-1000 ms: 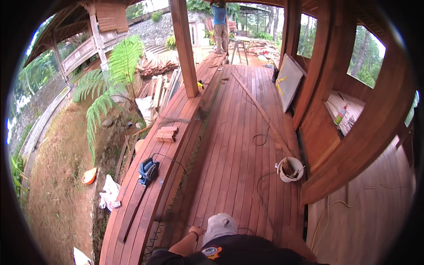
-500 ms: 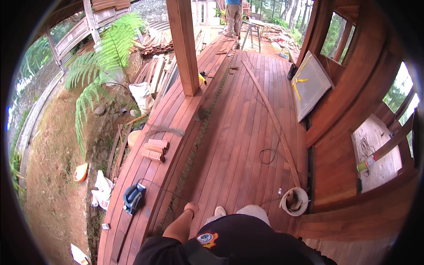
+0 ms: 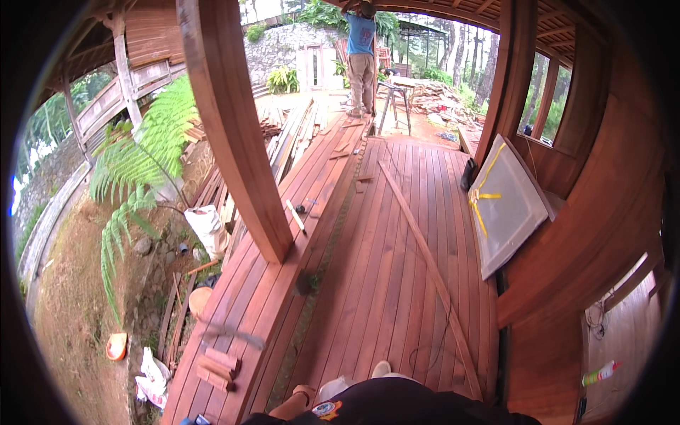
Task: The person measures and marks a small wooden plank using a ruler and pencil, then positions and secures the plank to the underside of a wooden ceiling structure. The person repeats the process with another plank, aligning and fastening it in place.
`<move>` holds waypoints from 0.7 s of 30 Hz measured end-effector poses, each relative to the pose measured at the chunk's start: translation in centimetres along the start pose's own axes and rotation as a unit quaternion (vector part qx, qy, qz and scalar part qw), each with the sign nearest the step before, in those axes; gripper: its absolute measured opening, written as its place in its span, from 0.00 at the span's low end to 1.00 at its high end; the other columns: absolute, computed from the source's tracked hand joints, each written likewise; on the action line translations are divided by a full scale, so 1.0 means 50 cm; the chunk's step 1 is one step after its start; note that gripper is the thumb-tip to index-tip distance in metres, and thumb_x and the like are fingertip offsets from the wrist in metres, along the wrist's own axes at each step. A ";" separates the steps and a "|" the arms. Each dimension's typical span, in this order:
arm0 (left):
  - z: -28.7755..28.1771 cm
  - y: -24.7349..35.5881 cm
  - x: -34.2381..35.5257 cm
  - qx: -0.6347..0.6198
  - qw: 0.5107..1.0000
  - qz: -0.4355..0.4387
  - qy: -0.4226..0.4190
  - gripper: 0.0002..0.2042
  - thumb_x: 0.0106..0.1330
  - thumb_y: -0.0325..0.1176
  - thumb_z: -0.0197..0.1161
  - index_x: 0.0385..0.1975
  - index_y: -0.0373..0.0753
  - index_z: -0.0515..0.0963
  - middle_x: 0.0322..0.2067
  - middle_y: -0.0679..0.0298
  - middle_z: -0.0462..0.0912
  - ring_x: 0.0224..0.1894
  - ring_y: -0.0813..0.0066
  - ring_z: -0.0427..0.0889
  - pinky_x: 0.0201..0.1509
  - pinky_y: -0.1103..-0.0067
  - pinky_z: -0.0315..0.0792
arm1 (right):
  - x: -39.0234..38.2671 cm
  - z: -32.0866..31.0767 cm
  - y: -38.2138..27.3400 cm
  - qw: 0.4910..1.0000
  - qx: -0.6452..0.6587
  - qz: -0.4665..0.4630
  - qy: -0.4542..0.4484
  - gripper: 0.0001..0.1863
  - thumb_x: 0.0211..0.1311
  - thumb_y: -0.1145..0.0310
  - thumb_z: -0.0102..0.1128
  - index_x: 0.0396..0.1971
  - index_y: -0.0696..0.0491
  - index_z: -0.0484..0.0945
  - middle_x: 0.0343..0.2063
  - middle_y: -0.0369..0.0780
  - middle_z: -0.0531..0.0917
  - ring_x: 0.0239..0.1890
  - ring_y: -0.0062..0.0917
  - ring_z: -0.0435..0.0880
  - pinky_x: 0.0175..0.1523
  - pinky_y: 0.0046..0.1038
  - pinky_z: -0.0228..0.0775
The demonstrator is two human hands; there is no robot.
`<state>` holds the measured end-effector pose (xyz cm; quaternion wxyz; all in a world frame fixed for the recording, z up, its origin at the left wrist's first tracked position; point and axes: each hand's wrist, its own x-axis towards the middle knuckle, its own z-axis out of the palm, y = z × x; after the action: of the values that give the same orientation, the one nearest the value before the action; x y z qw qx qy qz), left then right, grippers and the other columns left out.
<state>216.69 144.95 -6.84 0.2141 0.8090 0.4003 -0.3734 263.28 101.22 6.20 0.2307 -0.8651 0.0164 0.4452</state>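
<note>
My left hand [image 3: 304, 391] hangs low over the reddish wooden deck [image 3: 340, 319], near the lower edge. Its fingers are too small and blurred to make out, and nothing shows clearly in it. The right hand is outside the picture. One of my shoes [image 3: 382, 367] rests on the deck boards, just ahead of my dark shirt. To the left, a small stack of short wood blocks [image 3: 218, 370] lies on the raised plank edge. The blue power planer [image 3: 195, 421] barely shows at the bottom.
A thick wooden post [image 3: 234, 134] rises from the plank edge at left. One long batten [image 3: 432, 276] lies across the deck. A framed panel [image 3: 506, 205] with yellow tape leans on the right wall. Far ahead, a person in a blue shirt [image 3: 360, 35] stands with arms raised, near a sawhorse [image 3: 394, 106].
My view has moved forward and tipped up. The post looms closer, the planer has slid almost out at the bottom, and the bucket has left the picture. More of the far person shows.
</note>
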 end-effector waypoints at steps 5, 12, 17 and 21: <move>-0.274 0.079 0.159 -0.613 0.781 -0.083 0.090 0.17 0.69 0.28 0.56 0.57 0.39 0.80 0.52 0.55 0.85 0.48 0.71 0.87 0.50 0.73 0.83 | 0.168 -0.100 -0.460 0.995 0.061 -0.072 0.030 0.11 0.68 0.70 0.58 0.45 0.60 0.81 0.32 0.45 0.86 0.31 0.31 0.88 0.31 0.30 0.79; -0.809 0.094 0.320 -0.591 0.717 -0.028 0.368 0.13 0.70 0.29 0.56 0.50 0.34 0.81 0.37 0.55 0.88 0.44 0.62 0.88 0.43 0.71 0.82 | 0.565 -0.079 -0.862 0.988 0.057 -0.113 -0.086 0.11 0.71 0.69 0.56 0.45 0.60 0.80 0.35 0.44 0.87 0.32 0.31 0.88 0.34 0.34 0.79; -1.308 0.021 0.323 -0.389 0.655 0.021 0.647 0.07 0.69 0.27 0.59 0.42 0.34 0.80 0.40 0.49 0.84 0.44 0.47 0.83 0.48 0.62 0.76 | 0.839 0.067 -0.995 0.665 -0.568 -0.470 -0.121 0.14 0.63 0.60 0.59 0.42 0.51 0.84 0.41 0.44 0.87 0.44 0.37 0.87 0.48 0.38 0.80; -1.657 -0.044 0.242 -0.172 0.544 0.017 0.821 0.10 0.66 0.23 0.59 0.45 0.34 0.81 0.44 0.53 0.83 0.49 0.52 0.80 0.54 0.63 0.75 | 0.843 0.066 -1.230 0.670 -0.509 -0.540 0.003 0.18 0.65 0.56 0.56 0.35 0.56 0.86 0.31 0.47 0.88 0.36 0.44 0.86 0.44 0.39 0.78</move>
<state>255.61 205.59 35.83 -0.0669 0.7166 0.4441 0.5336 300.54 164.96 -4.58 -0.0450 -0.7075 -0.6821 0.1792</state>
